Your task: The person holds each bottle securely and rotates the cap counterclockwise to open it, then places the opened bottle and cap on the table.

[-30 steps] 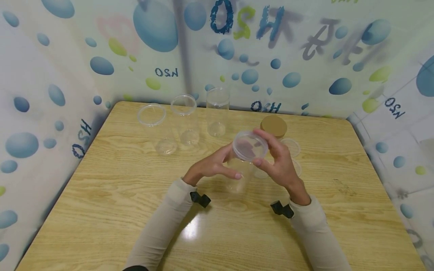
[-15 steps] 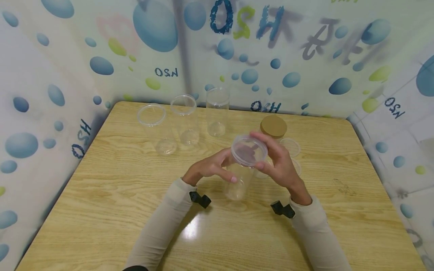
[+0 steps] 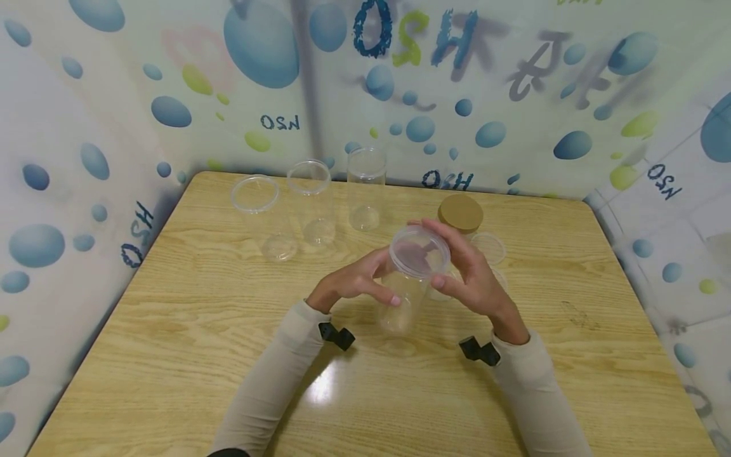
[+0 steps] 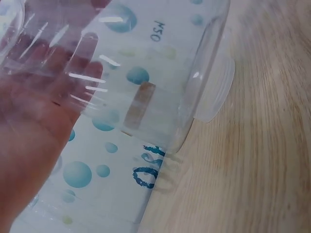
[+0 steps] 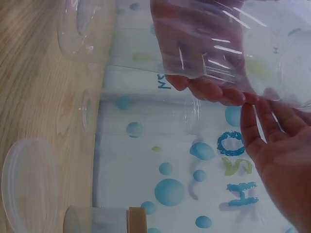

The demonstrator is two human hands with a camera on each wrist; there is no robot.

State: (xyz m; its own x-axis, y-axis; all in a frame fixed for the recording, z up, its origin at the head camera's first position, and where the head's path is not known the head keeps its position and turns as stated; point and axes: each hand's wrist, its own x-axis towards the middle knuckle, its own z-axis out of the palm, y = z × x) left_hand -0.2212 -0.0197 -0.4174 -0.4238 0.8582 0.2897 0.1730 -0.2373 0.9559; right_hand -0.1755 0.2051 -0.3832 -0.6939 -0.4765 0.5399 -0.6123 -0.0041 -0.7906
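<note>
Between both hands is a clear plastic jar (image 3: 400,304), tilted, with a clear lid (image 3: 419,252) on its mouth. My left hand (image 3: 362,279) grips the jar's side, thumb on the near face and fingers behind it. My right hand (image 3: 471,270) holds the rim of the lid, with its thumb on the near side and its fingers round the far side. In the right wrist view the fingertips of my right hand (image 5: 277,141) meet those of the left hand (image 5: 204,58), seen through the jar wall. The jar's base looks raised off the table.
Three clear jars without lids stand at the back left: one jar (image 3: 280,246), a second jar (image 3: 320,230) and a third jar (image 3: 365,217). At the back right is a jar with a brown lid (image 3: 460,212). Loose clear lids (image 3: 497,249) lie beside the right hand.
The jar with its lid has come slightly nearer and lower over the second. The right hand's fingers have shifted round the lid's far rim, and its wrist has moved slightly right.
</note>
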